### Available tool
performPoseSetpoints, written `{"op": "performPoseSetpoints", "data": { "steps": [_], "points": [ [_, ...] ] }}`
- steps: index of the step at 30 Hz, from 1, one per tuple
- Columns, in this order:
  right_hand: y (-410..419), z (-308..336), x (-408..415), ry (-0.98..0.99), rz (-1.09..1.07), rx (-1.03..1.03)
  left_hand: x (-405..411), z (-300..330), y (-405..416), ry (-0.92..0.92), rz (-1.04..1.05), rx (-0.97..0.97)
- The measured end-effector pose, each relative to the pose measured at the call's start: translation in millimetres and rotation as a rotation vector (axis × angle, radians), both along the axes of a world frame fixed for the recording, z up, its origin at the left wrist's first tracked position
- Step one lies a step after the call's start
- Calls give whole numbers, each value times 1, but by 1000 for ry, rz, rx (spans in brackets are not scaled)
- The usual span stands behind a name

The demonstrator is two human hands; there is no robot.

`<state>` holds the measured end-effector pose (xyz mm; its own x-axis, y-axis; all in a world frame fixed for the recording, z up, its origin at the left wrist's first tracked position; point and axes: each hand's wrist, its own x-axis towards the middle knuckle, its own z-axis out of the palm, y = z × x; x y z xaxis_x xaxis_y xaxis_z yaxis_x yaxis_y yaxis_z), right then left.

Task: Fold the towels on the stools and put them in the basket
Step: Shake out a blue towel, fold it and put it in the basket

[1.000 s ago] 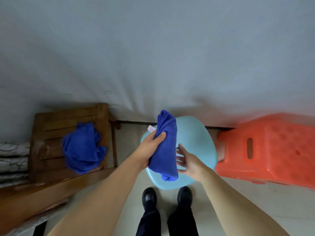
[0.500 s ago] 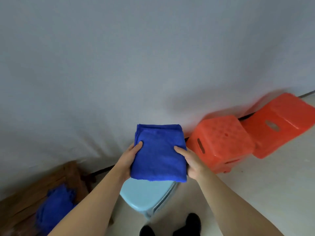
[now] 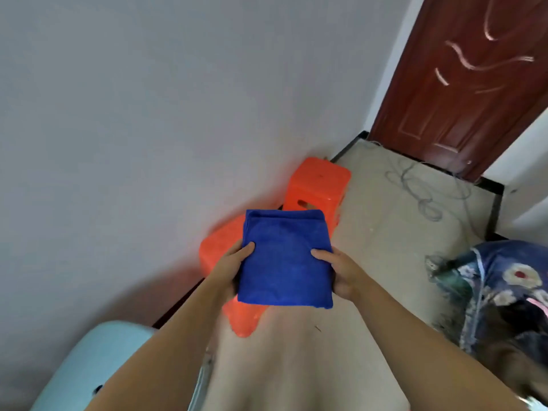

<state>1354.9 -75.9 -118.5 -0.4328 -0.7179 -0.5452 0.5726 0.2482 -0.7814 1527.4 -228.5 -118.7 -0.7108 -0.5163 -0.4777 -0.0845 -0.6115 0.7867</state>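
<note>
A folded blue towel (image 3: 284,259) is held flat in the air as a neat square, between both hands. My left hand (image 3: 232,265) grips its left edge with the thumb on top. My right hand (image 3: 341,269) grips its right edge the same way. The towel hangs above a near orange plastic stool (image 3: 218,250). A second orange stool (image 3: 317,180) stands behind it against the wall. At the right edge is a dark blue floral fabric basket (image 3: 501,295), only partly in view and blurred.
A light blue stool (image 3: 98,360) is at the bottom left under my left forearm. A grey wall fills the left and top. A dark red door (image 3: 462,84) stands at the back right, with loose cable (image 3: 421,188) on the beige floor before it.
The view has swung right with the towel held in both hands. The blue stool and wooden chair slid out to the left; the door and floral basket came into view.
</note>
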Motion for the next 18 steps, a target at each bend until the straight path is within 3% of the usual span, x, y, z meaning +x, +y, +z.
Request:
{"op": "performPoseSetpoints", "data": {
  "steps": [9,18],
  "points": [
    [146,28,-176,46,-257,-12,-232,18,97,53,-310,-54],
    [207,30,-316,62,-593,-47,-437,18,134,71,-610,-99]
  ]
}}
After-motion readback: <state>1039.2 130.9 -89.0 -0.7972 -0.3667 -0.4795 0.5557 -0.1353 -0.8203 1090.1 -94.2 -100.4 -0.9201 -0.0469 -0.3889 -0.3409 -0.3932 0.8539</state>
